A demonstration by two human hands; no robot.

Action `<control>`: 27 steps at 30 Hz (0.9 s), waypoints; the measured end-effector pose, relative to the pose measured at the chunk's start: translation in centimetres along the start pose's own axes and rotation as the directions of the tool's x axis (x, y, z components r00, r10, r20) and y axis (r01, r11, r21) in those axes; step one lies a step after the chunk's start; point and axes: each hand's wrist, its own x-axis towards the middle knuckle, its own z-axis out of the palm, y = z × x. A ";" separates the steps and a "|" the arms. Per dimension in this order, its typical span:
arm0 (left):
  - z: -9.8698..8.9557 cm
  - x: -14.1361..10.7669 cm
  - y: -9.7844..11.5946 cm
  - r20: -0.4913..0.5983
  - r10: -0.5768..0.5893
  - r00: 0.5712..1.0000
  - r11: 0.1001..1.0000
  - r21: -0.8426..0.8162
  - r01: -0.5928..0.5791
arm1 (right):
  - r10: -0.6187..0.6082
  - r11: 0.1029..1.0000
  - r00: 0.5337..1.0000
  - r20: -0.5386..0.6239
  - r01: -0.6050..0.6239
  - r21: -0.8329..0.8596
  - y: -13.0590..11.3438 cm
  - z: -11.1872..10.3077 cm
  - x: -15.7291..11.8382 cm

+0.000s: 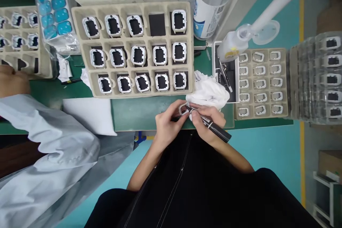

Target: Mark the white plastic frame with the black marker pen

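My left hand (167, 123) pinches a small silver frame (180, 109), shaped like a watch case, just above the front edge of the bench. My right hand (204, 121) is closed around a black marker pen (219, 131), whose tip meets the frame or is very near it. Beyond my hands lies a beige moulded tray (141, 94) with rows of similar frames in its pockets. One back-row pocket shows only a dark square. A crumpled white cloth (210, 89) lies right behind my right hand.
A plastic bottle (207, 17), a white box (235, 96) with tweezers and a dispenser bottle (232, 44) stand right. Farther right are another tray of frames (260, 115) and stacked clear trays (307, 78). At left are a co-worker's sleeve (53, 131), white sheet (88, 114) and blue pieces (60, 14).
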 end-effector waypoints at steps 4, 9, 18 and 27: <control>0.0 -0.2 0.1 -0.012 0.010 1.000 1.000 0.015 -0.009 | -0.008 1.000 1.000 0.009 0.007 0.010 -0.1 0.0 0.1; 0.0 -0.2 0.4 -0.018 -0.009 1.000 0.998 0.064 0.010 | 0.007 1.000 1.000 -0.002 -0.007 -0.007 -0.1 0.0 0.1; -0.1 -0.3 0.7 -0.025 0.000 1.000 0.996 0.089 0.002 | -0.014 1.000 1.000 -0.018 0.015 0.017 0.0 0.1 0.1; 0.0 -0.4 1.2 -0.006 0.044 0.999 0.975 0.217 -0.042 | -0.018 0.999 1.000 -0.011 0.018 0.037 0.3 0.0 0.0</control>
